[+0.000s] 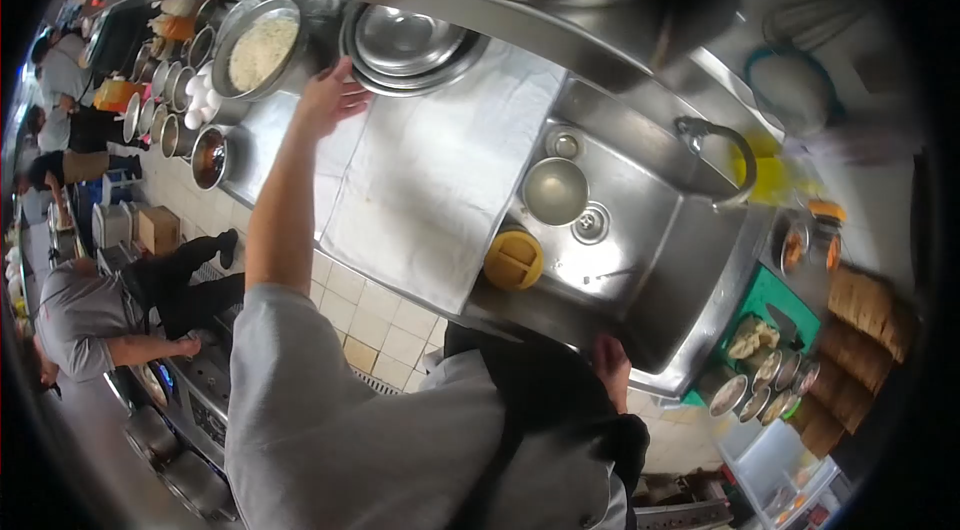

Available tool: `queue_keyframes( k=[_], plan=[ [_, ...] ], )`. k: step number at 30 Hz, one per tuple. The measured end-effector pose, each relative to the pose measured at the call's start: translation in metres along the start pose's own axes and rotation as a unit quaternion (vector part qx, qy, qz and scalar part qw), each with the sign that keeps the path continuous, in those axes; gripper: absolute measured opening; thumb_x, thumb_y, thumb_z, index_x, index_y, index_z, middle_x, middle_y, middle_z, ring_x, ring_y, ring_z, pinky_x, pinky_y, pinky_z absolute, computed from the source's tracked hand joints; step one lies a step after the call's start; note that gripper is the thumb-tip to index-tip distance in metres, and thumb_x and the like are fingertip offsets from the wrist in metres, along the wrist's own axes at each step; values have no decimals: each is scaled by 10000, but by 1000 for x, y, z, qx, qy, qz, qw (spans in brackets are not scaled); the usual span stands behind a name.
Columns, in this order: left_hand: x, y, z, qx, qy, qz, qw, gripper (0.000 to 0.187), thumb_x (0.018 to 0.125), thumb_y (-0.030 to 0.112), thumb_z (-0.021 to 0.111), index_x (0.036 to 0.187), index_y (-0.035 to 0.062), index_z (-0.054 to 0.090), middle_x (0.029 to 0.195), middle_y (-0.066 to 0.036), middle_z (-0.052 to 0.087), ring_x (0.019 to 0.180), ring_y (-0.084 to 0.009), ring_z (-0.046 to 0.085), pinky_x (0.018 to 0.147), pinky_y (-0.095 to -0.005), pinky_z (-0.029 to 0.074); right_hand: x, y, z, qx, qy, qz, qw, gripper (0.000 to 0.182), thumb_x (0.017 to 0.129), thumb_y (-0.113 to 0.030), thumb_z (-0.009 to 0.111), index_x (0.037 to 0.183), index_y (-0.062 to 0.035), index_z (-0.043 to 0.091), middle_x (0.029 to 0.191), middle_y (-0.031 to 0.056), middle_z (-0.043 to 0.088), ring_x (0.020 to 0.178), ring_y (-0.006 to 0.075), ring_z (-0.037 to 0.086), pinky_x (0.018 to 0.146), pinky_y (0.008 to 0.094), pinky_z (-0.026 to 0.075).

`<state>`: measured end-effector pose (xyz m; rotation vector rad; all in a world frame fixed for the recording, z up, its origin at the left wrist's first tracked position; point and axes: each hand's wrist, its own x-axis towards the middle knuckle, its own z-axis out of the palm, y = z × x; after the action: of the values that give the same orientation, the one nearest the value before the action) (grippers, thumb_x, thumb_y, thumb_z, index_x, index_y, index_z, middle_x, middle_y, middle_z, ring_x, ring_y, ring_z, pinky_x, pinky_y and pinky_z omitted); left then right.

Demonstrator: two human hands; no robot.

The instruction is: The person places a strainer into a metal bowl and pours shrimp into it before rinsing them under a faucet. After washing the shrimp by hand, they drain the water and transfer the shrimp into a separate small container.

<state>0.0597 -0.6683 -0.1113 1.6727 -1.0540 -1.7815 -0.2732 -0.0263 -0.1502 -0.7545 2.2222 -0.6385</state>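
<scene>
My left hand [335,98] reaches to the near rim of a stack of metal bowls [410,40] on the counter; its fingers are apart, right at the rim. Under and beside the stack lies a white cloth [420,170]. Down by the front edge of the steel sink [640,270], my right hand [611,365] hangs with its fingers curled in, and no object shows in it. Inside the sink are a metal bowl [556,191], a smaller metal cup [564,145] and a round yellow object [514,259].
To the left stand a bowl of pale grains [264,52], white eggs [202,100] and several metal pots. A faucet [725,155] arches over the sink. Right of it are a green cutting board [765,305], a knife [785,322] and small cups [725,394]. A co-worker [95,320] stands behind.
</scene>
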Motion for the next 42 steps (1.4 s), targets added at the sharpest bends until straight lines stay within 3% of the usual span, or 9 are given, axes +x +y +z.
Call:
queue_keyframes(
  k=[1, 2, 6, 9, 17, 26, 30, 37, 42],
  plan=[
    [-4, -1, 3, -34, -12, -3, 999, 591, 1060, 488, 600, 1458, 68, 482, 1251, -216, 678, 1108, -335, 702, 930, -506, 605, 4, 2, 2, -36, 1, -25, 999, 172, 1041, -154, 650, 1160, -44, 707, 970, 126, 746, 861, 180, 689, 802, 334, 556],
    [-14, 2, 13, -80, 2, 1, 997, 582, 1045, 491, 620, 1426, 65, 511, 1244, -201, 674, 1084, -335, 702, 946, -503, 599, 7, 0, 2, -14, -27, 14, 999, 252, 1036, -243, 624, 1150, -39, 718, 1101, 236, 734, 1054, 426, 706, 892, 480, 550],
    [-30, -14, 41, -152, 25, 61, 986, 314, 967, 185, 696, 1194, 29, 546, 1143, -140, 577, 1018, -338, 683, 897, -539, 646, 11, 8, 4, 20, -22, 32, 999, 215, 1019, -211, 646, 1154, -59, 715, 1074, 221, 735, 1018, 410, 717, 863, 455, 559],
    [-38, -21, 65, -198, 55, 51, 977, 512, 911, 78, 731, 1304, -24, 421, 1149, -180, 604, 948, -303, 682, 789, -511, 677, 11, 17, 4, -10, -7, 23, 1000, 173, 1014, -159, 665, 1152, -63, 704, 1018, 199, 738, 951, 375, 737, 822, 409, 569],
    [-5, -19, 64, -142, 50, -12, 989, 278, 1040, 270, 591, 1037, -7, 611, 985, -153, 679, 836, -289, 696, 784, -479, 648, 13, -20, 11, -86, 37, -59, 994, 184, 1019, -112, 637, 1180, -35, 684, 1066, 209, 725, 1006, 402, 714, 869, 447, 559],
    [6, -22, 36, -98, -56, 20, 993, 234, 1047, 98, 496, 1137, -77, 623, 1101, -198, 733, 962, -272, 756, 823, -315, 666, -7, 44, 34, -76, 126, -90, 985, 152, 975, -122, 641, 1105, -69, 698, 1009, 176, 721, 972, 406, 670, 864, 522, 509],
    [33, -27, 30, -114, -71, -86, 987, 196, 1029, 30, 499, 1153, -61, 620, 1124, -185, 711, 942, -276, 742, 782, -319, 652, 1, 28, 39, -124, 164, -96, 974, 133, 983, -142, 633, 1087, -95, 700, 986, 153, 728, 951, 388, 682, 831, 504, 505],
    [7, -29, 67, -151, -41, -47, 987, 201, 1004, -4, 486, 1127, -83, 623, 1052, -193, 737, 902, -308, 766, 753, -307, 678, 0, 19, 36, -122, 186, -68, 973, 123, 986, -157, 640, 1082, -111, 700, 1013, 149, 736, 938, 391, 692, 825, 489, 512],
    [-45, -20, 106, -86, -103, -27, 991, 222, 1001, 11, 486, 1199, -64, 550, 1160, -202, 685, 1052, -312, 713, 952, -424, 621, 3, 21, 37, -102, 189, -67, 974, 136, 985, -159, 643, 1093, -104, 705, 1033, 158, 737, 947, 400, 687, 839, 488, 514]
  ],
)
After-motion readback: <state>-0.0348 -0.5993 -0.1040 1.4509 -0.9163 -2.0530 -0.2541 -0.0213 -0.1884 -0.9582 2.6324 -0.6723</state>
